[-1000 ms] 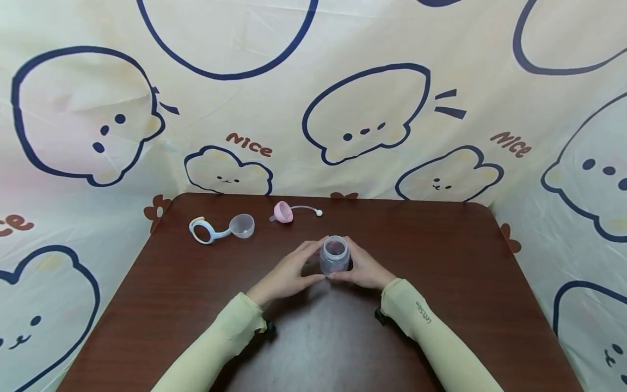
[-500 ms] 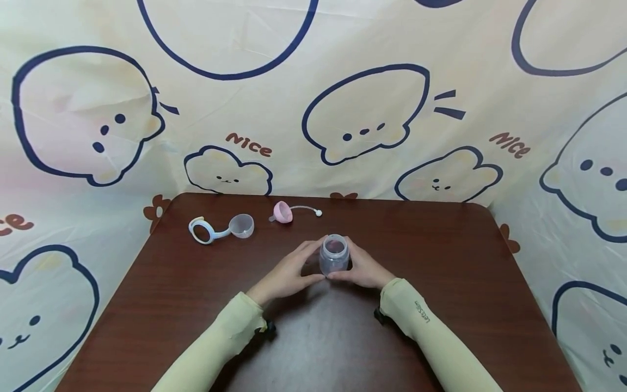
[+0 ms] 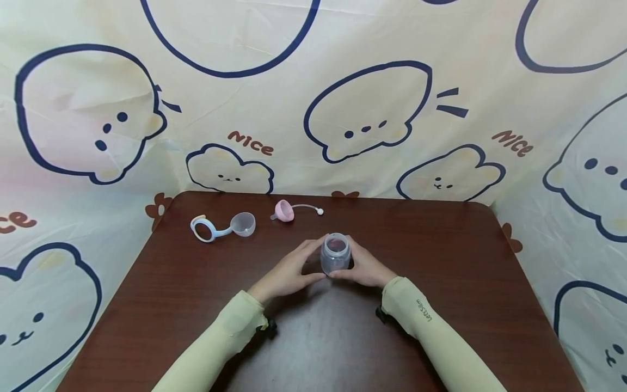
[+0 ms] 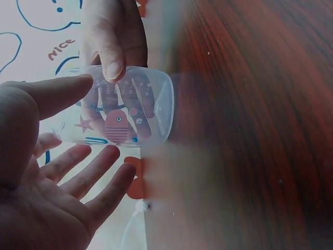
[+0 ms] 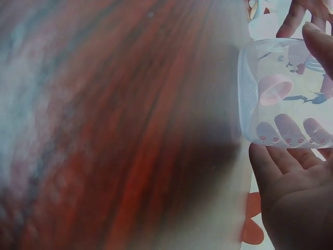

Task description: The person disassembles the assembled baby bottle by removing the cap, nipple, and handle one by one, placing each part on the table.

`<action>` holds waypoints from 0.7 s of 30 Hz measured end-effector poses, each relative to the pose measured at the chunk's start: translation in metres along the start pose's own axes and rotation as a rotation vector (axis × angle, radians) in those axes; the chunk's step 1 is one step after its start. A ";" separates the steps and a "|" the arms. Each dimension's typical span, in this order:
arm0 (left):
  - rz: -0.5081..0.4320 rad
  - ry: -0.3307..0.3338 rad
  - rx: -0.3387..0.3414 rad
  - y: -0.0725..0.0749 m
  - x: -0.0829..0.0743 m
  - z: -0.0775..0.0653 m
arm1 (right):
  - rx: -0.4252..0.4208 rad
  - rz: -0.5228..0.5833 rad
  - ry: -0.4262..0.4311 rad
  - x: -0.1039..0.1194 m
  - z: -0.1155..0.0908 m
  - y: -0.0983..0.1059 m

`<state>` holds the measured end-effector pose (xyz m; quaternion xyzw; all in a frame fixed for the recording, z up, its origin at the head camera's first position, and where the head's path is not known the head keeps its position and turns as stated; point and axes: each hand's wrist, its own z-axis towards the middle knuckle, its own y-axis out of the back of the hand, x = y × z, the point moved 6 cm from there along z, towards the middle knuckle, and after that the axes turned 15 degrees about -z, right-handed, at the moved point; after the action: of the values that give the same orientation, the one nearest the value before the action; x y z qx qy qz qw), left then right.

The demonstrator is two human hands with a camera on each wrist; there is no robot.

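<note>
A clear plastic bottle body (image 3: 335,262) with an uncovered round mouth stands upright between both hands. Printed on its side are a pink striped fish (image 4: 117,125), a starfish and small measuring marks. My left hand (image 3: 289,271) holds it from the left, thumb on the near side and fingertips along the far side. From the right, my right hand (image 3: 364,267) grips the bottle, its thumb lying across the near side. Seen through the clear wall in the left wrist view, the right hand's fingers wrap the far side.
Back left on the brown table (image 3: 441,261) lie a pale blue ring (image 3: 202,228) and a clear dome cap (image 3: 243,224), joined by a strap. Right of them is a pink cup-shaped piece (image 3: 284,211) with a thin white tube ending in a ball. A patterned cloth (image 3: 362,32) hangs behind.
</note>
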<state>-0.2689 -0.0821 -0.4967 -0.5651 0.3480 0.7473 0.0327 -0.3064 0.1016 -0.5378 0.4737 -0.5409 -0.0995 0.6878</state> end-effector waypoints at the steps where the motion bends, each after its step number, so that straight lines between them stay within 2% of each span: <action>1: 0.000 0.001 0.001 0.000 0.000 0.000 | 0.001 0.000 -0.001 0.000 0.000 0.000; 8: 0.017 0.002 -0.003 0.000 0.001 -0.001 | -0.005 -0.005 -0.008 -0.004 0.000 0.000; 12: 0.075 -0.008 -0.011 0.002 0.002 -0.006 | -0.010 -0.004 -0.005 -0.006 -0.001 -0.001; 17: 0.194 -0.028 -0.069 0.015 0.003 -0.015 | -0.003 0.002 0.004 -0.007 -0.004 -0.001; 21: 0.291 -0.022 -0.117 0.031 0.007 -0.019 | -0.026 -0.066 -0.009 -0.011 -0.012 0.011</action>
<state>-0.2694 -0.1186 -0.4904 -0.5014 0.3819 0.7693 -0.1049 -0.3051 0.1212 -0.5365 0.4820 -0.5268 -0.1313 0.6877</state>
